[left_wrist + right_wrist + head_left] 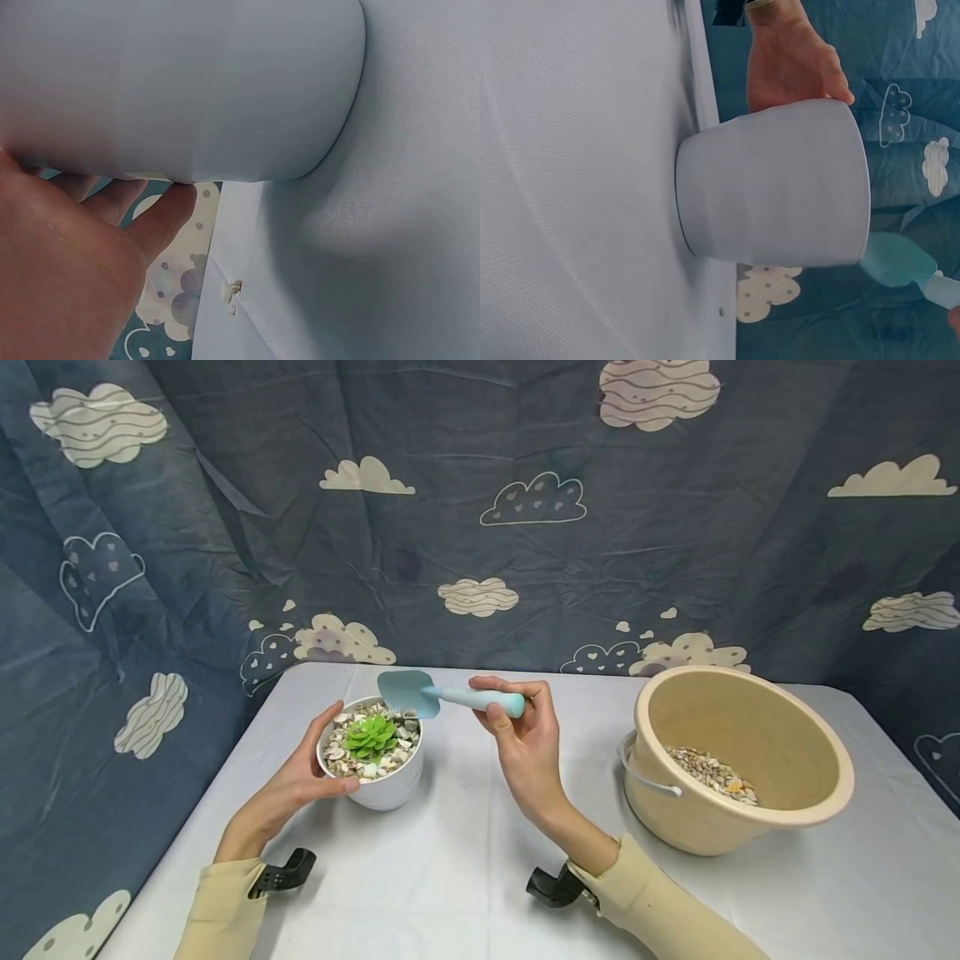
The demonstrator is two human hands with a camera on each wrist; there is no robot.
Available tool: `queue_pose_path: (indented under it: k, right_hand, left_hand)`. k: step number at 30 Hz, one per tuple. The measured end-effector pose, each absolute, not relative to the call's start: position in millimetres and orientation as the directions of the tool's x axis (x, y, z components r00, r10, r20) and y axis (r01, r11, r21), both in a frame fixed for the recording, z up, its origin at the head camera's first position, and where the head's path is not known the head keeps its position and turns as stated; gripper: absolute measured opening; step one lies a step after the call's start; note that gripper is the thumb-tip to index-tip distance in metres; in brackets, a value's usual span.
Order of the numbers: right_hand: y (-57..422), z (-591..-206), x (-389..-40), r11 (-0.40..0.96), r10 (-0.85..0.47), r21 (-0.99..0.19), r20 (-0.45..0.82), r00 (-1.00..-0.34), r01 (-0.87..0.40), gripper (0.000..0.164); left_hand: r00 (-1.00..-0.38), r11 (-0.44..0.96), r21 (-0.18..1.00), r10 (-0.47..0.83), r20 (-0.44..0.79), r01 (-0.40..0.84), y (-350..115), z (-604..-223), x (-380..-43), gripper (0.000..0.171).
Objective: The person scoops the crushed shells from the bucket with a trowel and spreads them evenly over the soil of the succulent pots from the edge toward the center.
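Observation:
A white flowerpot (pixel 386 789) stands at the left of the table, filled with pebbles (pixel 345 758) around a green succulent (pixel 371 737). My left hand (pixel 306 768) grips the pot's left side, thumb along the near rim and fingers on the far side; the left wrist view shows fingers (pixel 169 221) against the wall. In my right hand (pixel 525 735) I hold a small garden trowel (pixel 472 697) by its light blue handle, pinched between thumb and fingers. The trowel's blade (pixel 408 692) points left and overlaps the pot's far right rim; the right wrist view shows that blade (pixel 900 259) beside the rim.
At the right stands a beige bucket (pixel 675 822) with a white handle (pixel 648 768) and a heap of pebbles (pixel 712 772) inside. A white cloth (pixel 450 893) covers the table. Behind it hangs a dark blue curtain (pixel 450 427) with clouds.

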State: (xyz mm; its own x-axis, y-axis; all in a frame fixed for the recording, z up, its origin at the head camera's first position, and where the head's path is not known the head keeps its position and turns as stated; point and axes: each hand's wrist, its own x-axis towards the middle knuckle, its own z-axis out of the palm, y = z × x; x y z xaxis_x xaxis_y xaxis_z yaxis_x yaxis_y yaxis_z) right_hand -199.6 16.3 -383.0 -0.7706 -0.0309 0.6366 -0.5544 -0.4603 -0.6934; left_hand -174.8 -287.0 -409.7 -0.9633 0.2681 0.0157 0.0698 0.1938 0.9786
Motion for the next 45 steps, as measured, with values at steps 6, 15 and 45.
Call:
queue_pose_path:
  k: [6,15,45]
  right_hand:
    - [19.3,-384.1,-200.3,-0.454,-0.044,-0.675,0.669,-0.742,-0.582,0.027]
    - [24.6,-382.1,-200.1,-0.444,-0.035,-0.670,0.676,-0.736,-0.595,0.024]
    - [62.0,-350.7,-184.0,-0.667,0.016,-0.724,0.220,-0.975,-0.175,0.015]
  left_hand:
    - [-0.961,0.195,0.978,0.275,0.019,0.075,-285.3,-408.4,-175.9,0.104]
    - [-0.959,0.190,0.979,0.282,0.017,0.073,-283.1,-408.8,-177.1,0.104]
    - [-0.961,0.200,0.977,0.277,0.015,0.072,-285.1,-408.9,-172.9,0.102]
